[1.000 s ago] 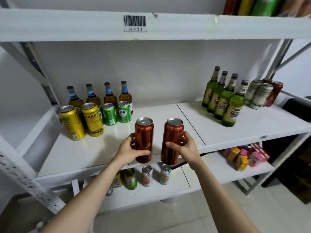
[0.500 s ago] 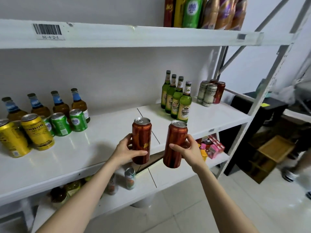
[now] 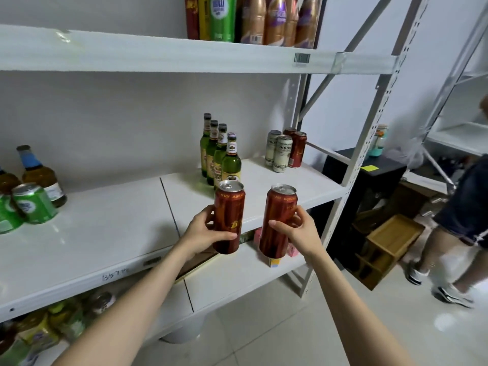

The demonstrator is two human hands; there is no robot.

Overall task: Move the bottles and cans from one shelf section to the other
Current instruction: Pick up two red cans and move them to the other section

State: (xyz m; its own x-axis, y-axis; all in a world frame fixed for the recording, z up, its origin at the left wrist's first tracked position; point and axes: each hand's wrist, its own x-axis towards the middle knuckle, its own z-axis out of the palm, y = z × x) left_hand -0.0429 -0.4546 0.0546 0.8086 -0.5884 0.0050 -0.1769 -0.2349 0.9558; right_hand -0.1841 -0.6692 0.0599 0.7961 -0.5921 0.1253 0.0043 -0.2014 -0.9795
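Head view, left hand: the left hand (image 3: 204, 233) grips the left red can (image 3: 229, 215) round its lower half, thumb across the front, fingers curled behind.
Right hand: the right hand (image 3: 298, 232) holds the right red can (image 3: 278, 217) the same way.
Where the cans are: both are upright and side by side without touching. They are held in the air at the front edge of the right shelf section (image 3: 277, 186), just in front of the green bottles (image 3: 227, 159).
Can writing: a band under each rim partly reads "BEIJING"; the rest is too small to read.
Bottle row: four green bottles stand in a line running back towards the wall; their labels are unreadable.
Right end: two silver cans (image 3: 283, 154) stand there, the front one showing "OKRON", with two shelved red cans (image 3: 299, 149) close behind.
Left shelf section (image 3: 105, 220): green cans (image 3: 34, 204) and brown bottles (image 3: 42, 175) with blue neck labels stand at its far left.
Shelf edge: handwritten digits (image 3: 115, 275) read roughly "1357".
Top shelf: a tall green can (image 3: 221, 17) stands beside gold-and-purple bottles (image 3: 274, 19); a barcode label (image 3: 301, 58) is too small to read.
Floor, right: another person's legs (image 3: 454, 233) are beside a wooden crate (image 3: 390, 241).
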